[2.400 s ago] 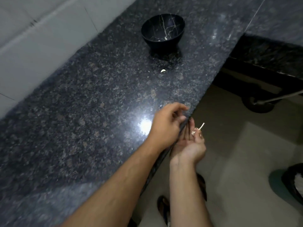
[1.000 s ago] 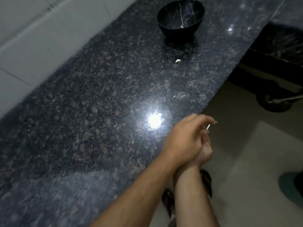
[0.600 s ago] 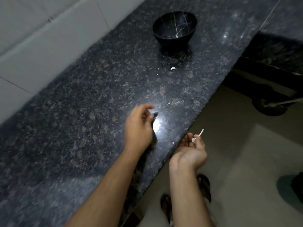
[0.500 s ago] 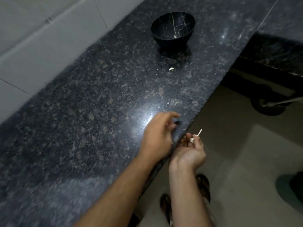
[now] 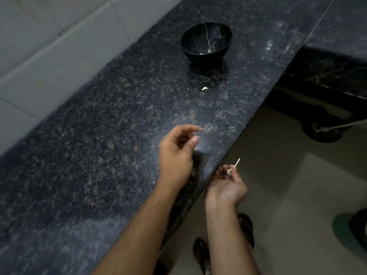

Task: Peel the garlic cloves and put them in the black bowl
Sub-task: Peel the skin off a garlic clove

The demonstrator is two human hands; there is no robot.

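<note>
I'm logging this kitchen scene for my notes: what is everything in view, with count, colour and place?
black bowl: one, black with pale veins, far on the countertop
garlic pieces: two, whitish, inside the bowl
garlic clove: one, whitish, on the counter in front of the bowl
countertop: one, dark speckled stone, along the tiled wall
wall tiles: several, pale grey, left
garlic stem and skins: whitish, in the right hand
sandals: two, dark, on the floor
left hand: above the counter, fingers loosely curled, holding nothing visible
right hand: palm up, beyond the counter edge

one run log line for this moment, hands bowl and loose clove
left hand: over counter, holds nothing | right hand: off the edge, holds peel scrap | bowl: pale bits inside | clove: on counter near bowl
</note>
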